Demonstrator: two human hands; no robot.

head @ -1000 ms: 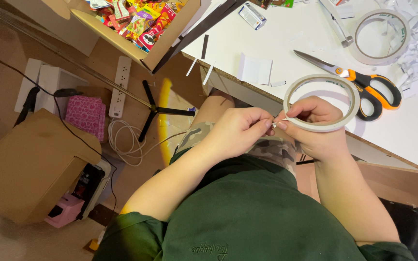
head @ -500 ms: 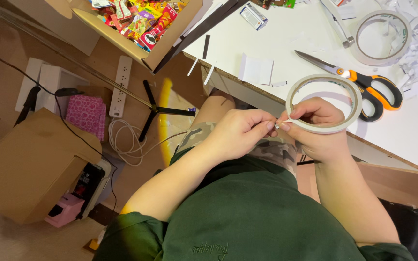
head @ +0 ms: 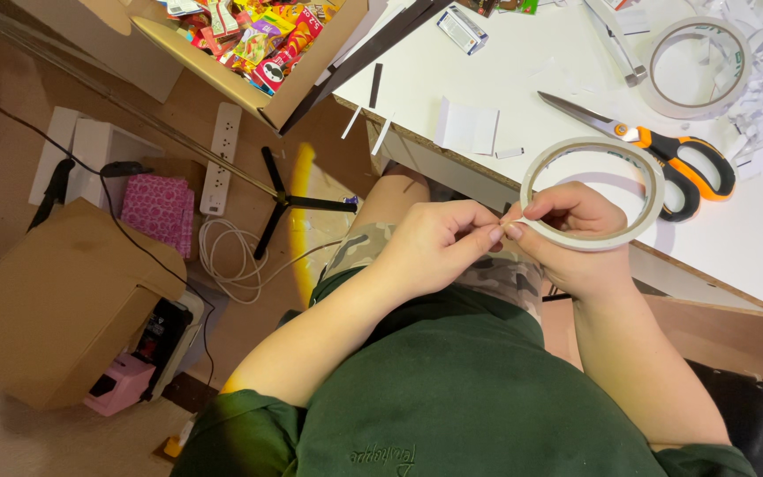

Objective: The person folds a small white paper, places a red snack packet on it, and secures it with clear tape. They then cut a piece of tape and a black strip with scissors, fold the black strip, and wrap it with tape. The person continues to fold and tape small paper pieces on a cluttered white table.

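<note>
Tape roll [head: 591,191] pinched between both hands' fingers [head: 487,231].

A white worktop [head: 752,238] with a raw chipboard edge fills the upper right, above a brown floor [head: 249,327]. On the floor lie a white power strip [head: 220,159], coiled white cable [head: 231,261], a black stand base [head: 286,201] and a closed cardboard box [head: 55,305]. A warm yellow streak of light [head: 302,221] crosses the floor.
</note>
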